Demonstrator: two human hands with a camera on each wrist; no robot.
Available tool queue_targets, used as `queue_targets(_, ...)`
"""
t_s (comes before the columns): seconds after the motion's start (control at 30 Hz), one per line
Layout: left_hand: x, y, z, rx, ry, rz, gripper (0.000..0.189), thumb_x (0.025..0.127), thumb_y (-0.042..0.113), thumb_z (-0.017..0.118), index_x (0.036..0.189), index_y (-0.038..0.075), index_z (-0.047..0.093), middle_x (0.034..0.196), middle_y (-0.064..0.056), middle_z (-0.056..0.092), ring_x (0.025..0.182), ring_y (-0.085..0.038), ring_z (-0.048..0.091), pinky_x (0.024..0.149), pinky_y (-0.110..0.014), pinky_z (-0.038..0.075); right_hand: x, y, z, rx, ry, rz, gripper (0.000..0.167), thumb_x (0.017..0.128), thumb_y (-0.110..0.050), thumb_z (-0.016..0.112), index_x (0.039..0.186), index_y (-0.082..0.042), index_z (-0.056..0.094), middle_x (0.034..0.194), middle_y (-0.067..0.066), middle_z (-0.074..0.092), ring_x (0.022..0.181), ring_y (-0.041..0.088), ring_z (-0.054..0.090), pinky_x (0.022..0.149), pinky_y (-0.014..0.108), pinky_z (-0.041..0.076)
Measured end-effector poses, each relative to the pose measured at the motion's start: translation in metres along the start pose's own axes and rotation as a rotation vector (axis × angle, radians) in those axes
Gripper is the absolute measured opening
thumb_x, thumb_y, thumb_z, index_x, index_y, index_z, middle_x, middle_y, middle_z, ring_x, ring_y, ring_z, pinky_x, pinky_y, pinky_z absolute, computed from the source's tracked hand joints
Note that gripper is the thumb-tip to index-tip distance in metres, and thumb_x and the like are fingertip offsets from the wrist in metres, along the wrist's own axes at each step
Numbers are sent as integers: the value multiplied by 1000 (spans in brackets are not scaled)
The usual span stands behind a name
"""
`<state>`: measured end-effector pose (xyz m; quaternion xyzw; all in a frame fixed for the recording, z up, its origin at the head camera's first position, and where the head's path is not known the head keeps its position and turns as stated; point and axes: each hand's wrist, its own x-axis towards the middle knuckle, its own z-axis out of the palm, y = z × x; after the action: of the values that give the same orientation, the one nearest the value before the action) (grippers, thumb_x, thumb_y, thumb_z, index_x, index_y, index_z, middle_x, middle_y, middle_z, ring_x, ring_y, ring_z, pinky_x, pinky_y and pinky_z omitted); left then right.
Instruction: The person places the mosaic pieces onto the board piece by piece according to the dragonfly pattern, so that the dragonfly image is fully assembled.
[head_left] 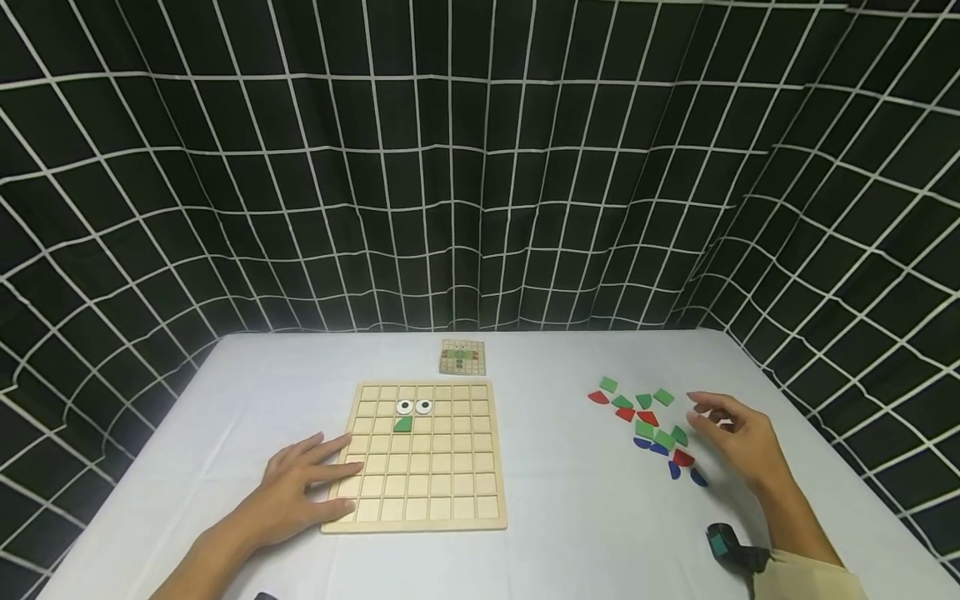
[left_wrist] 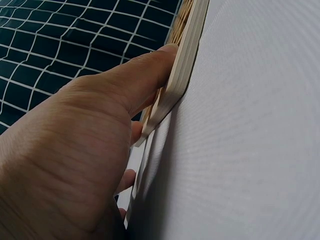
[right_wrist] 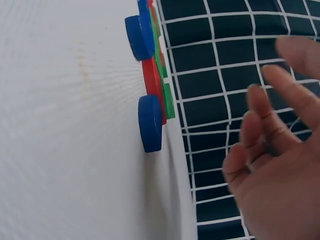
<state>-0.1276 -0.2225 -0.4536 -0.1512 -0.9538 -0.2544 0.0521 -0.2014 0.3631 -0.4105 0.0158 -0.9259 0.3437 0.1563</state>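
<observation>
A wooden grid board [head_left: 420, 486] lies on the white table. My left hand [head_left: 288, 492] rests at its left edge, fingers spread and fairly straight; in the left wrist view the thumb touches the board's rim [left_wrist: 186, 65]. Two round eye pieces [head_left: 405, 407] sit side by side on the board, and a green piece [head_left: 403, 425] lies just below the left one. My right hand [head_left: 738, 433] hovers at the right of a loose group of small pieces, its fingers loosely bent and holding nothing. Nearest to it are a green piece [head_left: 679, 435] and a red piece [head_left: 683, 458].
Behind the board lies a small picture card [head_left: 462, 357] with a patterned figure. The scattered pieces include green squares [head_left: 663, 397], red pieces [head_left: 624, 414] and blue half-rounds [head_left: 699, 477]. A black curtain [head_left: 480, 208] with white grid lines encloses the back and sides.
</observation>
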Motion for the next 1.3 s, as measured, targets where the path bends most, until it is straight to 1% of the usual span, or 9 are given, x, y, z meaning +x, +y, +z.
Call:
queue_targets(0.13,0,0,1,-1,-5,6,46,73,60,67,114,39,65,144,3,44,136,-38,28,105,-61,12,-1,8,2,-29,-96,111,51,91,-46,53,126,-10,57,113,14,58,98,16,48,75,33,42)
queue_targets(0.23,0,0,1,4,0,15,46,73,59,67,114,39,64,144,2,44,135,-38,28,105,-61,13,1,14,5,-61,-178,168,55,93,-49,48,129,-7,53,117,20,57,101,27,49,75,38,43)
queue_targets(0.33,1,0,0,15,3,26,46,74,57,68,115,37,65,143,2,45,135,-38,28,105,-60,14,1,19,9,-104,-232,179,51,94,-43,49,129,-6,52,115,23,58,100,33,52,76,43,47)
queue_targets(0.5,1,1,-3,19,4,38,46,74,56,68,115,36,65,143,1,45,134,-39,29,104,-60,14,1,20,11,-182,-295,154,44,92,-32,55,127,-6,53,116,25,56,104,39,52,80,57,46)
queue_targets(0.67,2,1,-2,17,6,36,46,74,56,68,115,36,65,143,1,45,134,-39,29,104,-60,15,2,19,12,-252,-294,91,36,90,-21,57,122,-4,58,109,23,55,98,38,54,76,54,48)
queue_targets(0.8,2,0,1,10,-7,20,47,73,57,68,116,37,64,144,1,44,135,-39,27,105,-61,13,1,19,11,-293,-261,95,32,90,-14,55,119,-2,60,107,25,54,94,39,54,73,54,47)
queue_targets(1.03,3,0,0,20,2,31,47,73,58,68,115,37,64,143,1,45,135,-39,28,104,-61,14,0,24,13,-281,-267,106,38,88,-20,59,123,-4,57,115,28,50,101,44,52,77,58,46)
queue_targets(1.17,3,1,0,22,4,30,47,73,58,68,115,38,64,143,1,45,135,-39,28,104,-61,14,0,23,12,-280,-276,95,36,87,-19,61,120,-4,58,113,27,51,100,43,52,77,57,46)
queue_targets(1.3,1,0,1,22,0,17,46,73,59,68,115,39,64,143,1,45,135,-39,28,104,-61,14,1,21,14,-276,-252,103,33,89,-20,58,116,-1,59,110,25,53,98,40,53,79,56,47)
